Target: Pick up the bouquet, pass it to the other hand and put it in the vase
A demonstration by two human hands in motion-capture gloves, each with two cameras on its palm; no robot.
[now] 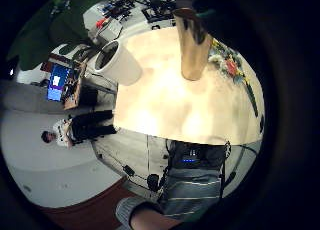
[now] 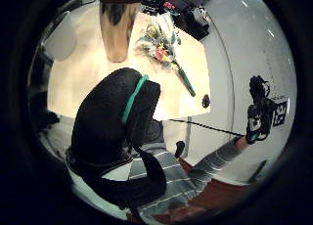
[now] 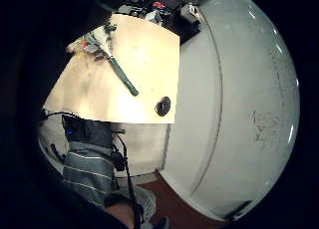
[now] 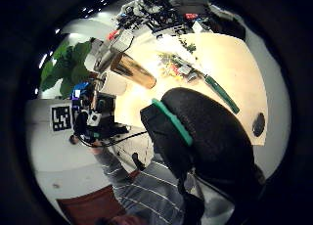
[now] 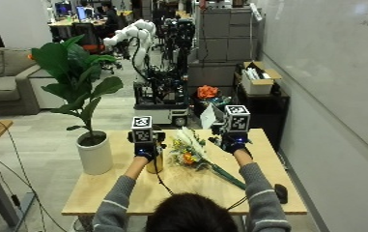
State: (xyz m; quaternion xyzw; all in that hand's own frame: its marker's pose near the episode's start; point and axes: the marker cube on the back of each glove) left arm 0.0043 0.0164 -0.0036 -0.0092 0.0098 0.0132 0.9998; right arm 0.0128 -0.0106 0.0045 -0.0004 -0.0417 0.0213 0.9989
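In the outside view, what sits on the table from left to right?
White plant pot → gold vase, partly behind the left hand → bouquet → small dark object near the right edge.

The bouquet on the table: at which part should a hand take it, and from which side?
Grip the bouquet at its green wrapped stem, below the flowers. It lies flat, blooms near the gold vase, stem pointing toward the person's right. So the right hand, raised above it, probably suits best, coming from above with fingers across the stem.
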